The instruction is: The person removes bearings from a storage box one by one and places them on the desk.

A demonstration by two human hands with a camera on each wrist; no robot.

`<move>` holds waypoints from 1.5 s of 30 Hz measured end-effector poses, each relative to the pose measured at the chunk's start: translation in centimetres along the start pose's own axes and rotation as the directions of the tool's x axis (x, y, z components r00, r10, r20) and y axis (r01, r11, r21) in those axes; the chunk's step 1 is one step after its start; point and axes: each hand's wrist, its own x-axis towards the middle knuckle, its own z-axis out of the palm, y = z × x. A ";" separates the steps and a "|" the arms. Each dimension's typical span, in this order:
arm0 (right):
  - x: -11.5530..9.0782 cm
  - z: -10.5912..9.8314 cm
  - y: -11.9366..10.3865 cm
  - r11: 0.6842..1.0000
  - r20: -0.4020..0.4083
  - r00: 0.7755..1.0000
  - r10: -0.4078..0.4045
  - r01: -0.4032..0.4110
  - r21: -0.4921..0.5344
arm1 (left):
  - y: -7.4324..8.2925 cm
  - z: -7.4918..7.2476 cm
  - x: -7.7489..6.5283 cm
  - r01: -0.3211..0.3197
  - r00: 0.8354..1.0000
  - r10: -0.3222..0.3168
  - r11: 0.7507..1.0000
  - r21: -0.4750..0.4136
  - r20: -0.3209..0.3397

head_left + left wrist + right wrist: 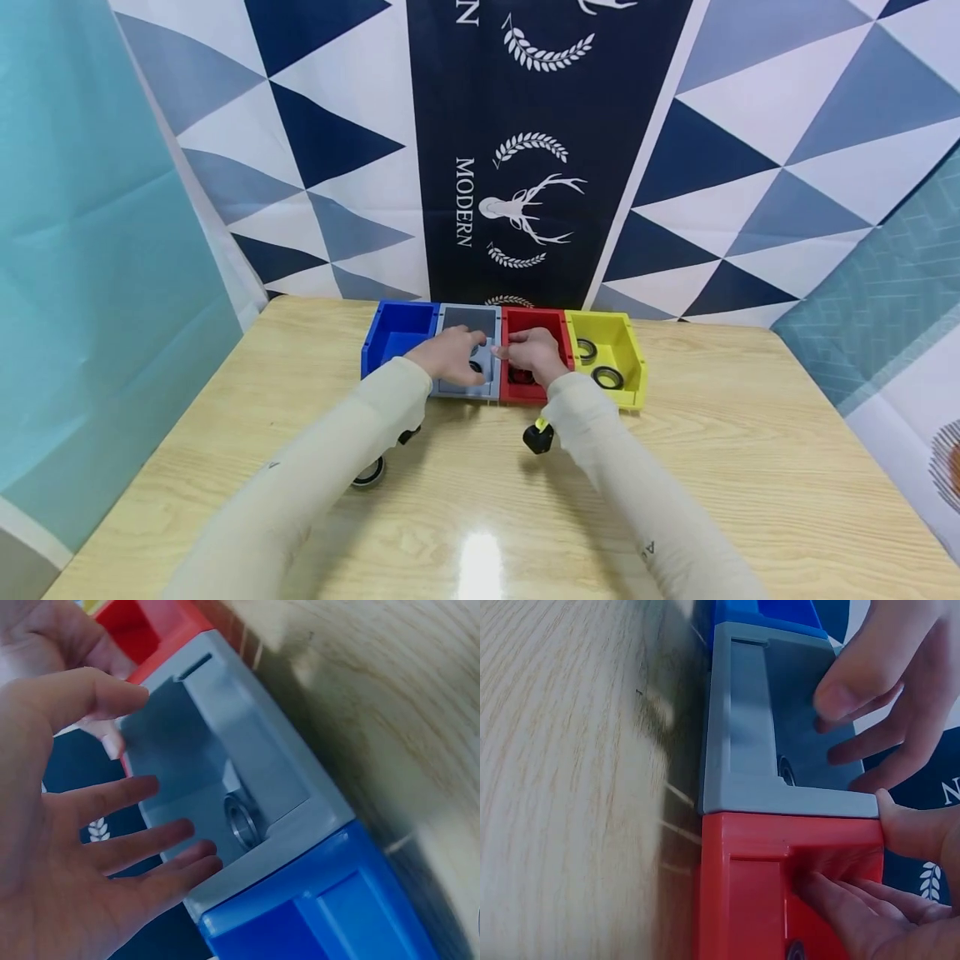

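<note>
Two hands work over a row of four bins on the worktop (pixel 735 467): a blue bin (pixel 401 323), a grey bin (pixel 255 742), a red bin (pixel 757 900) and a yellow bin (pixel 628 367). The left hand (pixel 448 354) is spread wide above the grey bin and holds nothing. Down inside that bin lies a ring (pixel 241 823), apart from the fingers. The right hand (pixel 536 354) has its fingers dipped into the red bin, with its thumb up by the wall next to the grey one. Whether its fingertips pinch anything is hard to tell. A dark ring (pixel 796 950) shows in the red bin too. Two more rings (pixel 607 377) are in the yellow bin, and one loose ring (pixel 369 473) lies on the worktop, near the left sleeve. The step looks like reaching into the two middle bins. The next move probably needs careful fingers that don't bump the bin walls.
</note>
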 end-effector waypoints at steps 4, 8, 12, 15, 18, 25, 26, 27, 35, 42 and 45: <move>0.1 -0.2 0.1 1.000 0.000 1.000 0.002 -0.002 -0.003 | 0.3 0.3 0.7 0.033 0.999 -0.033 0.999 0.008 0.024; 0.2 -0.2 0.2 1.000 0.008 1.000 0.004 -0.004 0.016 | 0.4 0.7 1.3 0.085 0.995 -0.084 0.996 -0.018 0.046; 0.3 -0.2 0.3 0.999 0.011 1.000 0.011 -0.011 0.043 | 0.4 1.2 1.9 0.126 0.991 -0.123 0.990 -0.057 0.050; 0.3 -0.2 0.3 0.998 0.016 1.000 0.009 -0.010 0.057 | 0.4 1.5 2.2 0.146 0.989 -0.143 0.987 -0.071 0.042; 0.2 -0.2 0.2 0.998 0.025 1.000 0.005 -0.006 0.070 | 0.4 1.6 2.3 0.170 0.985 -0.168 0.983 -0.065 0.035; 0.1 -0.2 0.2 0.997 0.027 1.000 -0.001 -0.001 0.082 | 0.8 1.7 2.4 0.222 0.975 -0.219 0.971 -0.091 0.042; 0.1 -0.2 0.2 0.997 0.025 1.000 0.001 -0.003 0.079 | 0.8 1.8 2.5 0.227 0.974 -0.223 0.969 -0.096 0.044; 0.1 -0.1 0.2 0.997 0.022 1.000 0.007 -0.008 0.072 | 0.8 1.9 2.6 0.234 0.972 -0.230 0.967 -0.105 0.045; 0.1 -0.1 0.3 0.999 0.004 1.000 0.019 -0.019 0.046 | 1.3 2.6 3.3 0.287 0.958 -0.288 0.955 -0.075 0.006; 0.0 -0.2 0.2 0.998 0.010 1.000 0.010 -0.010 0.064 | 1.9 3.4 4.2 0.363 0.929 -0.365 0.931 -0.037 -0.057; 0.1 -0.1 0.3 0.998 0.010 1.000 0.007 -0.008 0.060 | 2.0 3.9 4.3 0.397 0.909 -0.403 0.915 -0.073 -0.106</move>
